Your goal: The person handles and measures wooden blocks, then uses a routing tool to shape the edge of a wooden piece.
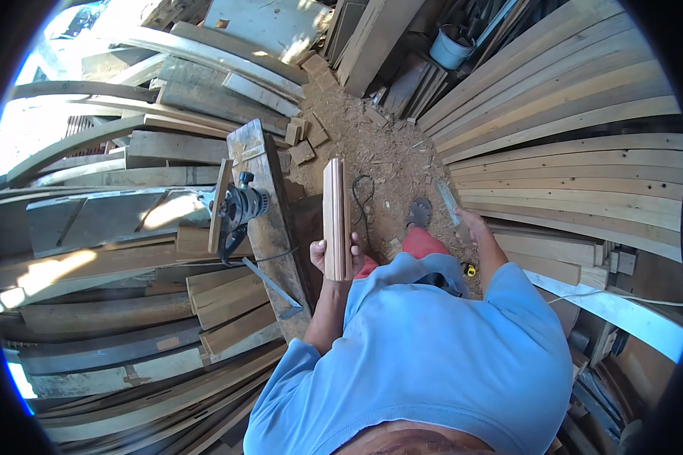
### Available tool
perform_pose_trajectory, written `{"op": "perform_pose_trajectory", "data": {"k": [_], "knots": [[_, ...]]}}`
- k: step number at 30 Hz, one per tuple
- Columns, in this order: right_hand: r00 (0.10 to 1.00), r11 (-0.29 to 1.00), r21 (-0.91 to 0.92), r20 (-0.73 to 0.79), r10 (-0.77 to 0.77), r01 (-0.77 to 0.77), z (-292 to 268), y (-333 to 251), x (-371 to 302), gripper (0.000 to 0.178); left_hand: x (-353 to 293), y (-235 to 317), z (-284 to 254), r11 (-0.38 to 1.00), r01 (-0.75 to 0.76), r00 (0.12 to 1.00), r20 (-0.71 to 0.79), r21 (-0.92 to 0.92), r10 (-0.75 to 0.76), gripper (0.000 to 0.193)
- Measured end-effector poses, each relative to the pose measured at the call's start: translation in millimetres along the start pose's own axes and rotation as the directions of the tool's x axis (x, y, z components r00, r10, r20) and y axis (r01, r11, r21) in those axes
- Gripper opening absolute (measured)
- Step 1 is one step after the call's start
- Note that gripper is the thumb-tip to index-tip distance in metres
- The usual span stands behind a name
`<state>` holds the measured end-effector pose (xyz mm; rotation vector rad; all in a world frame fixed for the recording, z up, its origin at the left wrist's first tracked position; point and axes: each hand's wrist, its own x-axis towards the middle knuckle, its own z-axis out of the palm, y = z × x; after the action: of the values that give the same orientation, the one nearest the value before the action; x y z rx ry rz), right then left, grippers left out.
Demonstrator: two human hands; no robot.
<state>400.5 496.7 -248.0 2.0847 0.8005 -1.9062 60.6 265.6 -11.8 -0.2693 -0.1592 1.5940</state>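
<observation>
My left hand [318,254] is closed around the lower part of a profiled wooden moulding piece [336,205], with the thumb on one side and fingertips on the other. The piece points away from me, and grooves run along its length. Off to the right, my right hand [474,226] grips the near end of a flat pale strip [447,199]; its exact kind is unclear. A router [243,203] with a wooden board [219,205] at its base lies on its side on a thick bench plank [269,220], left of the moulding piece.
A try square [273,288] lies on the bench plank. Stacked boards [569,178] line the right side, and more lumber [114,311] fills the left. Small wood blocks [303,152], a black cord [364,193] and sawdust cover the floor. A pale bucket [451,47] stands at the back.
</observation>
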Motion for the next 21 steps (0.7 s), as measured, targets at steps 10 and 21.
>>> {"op": "perform_pose_trajectory", "data": {"k": [10,21], "knots": [[0.994,0.995,-0.021,-0.052,0.093,-0.095,-8,-11,2,0.087,65,31,27,0.945,0.168,0.984,-0.109,0.282,-0.142,0.074],[0.983,0.994,-0.068,-0.157,-0.094,0.084,25,12,-8,0.074,122,71,65,-0.154,0.125,0.989,-0.112,0.98,0.092,0.068]]}}
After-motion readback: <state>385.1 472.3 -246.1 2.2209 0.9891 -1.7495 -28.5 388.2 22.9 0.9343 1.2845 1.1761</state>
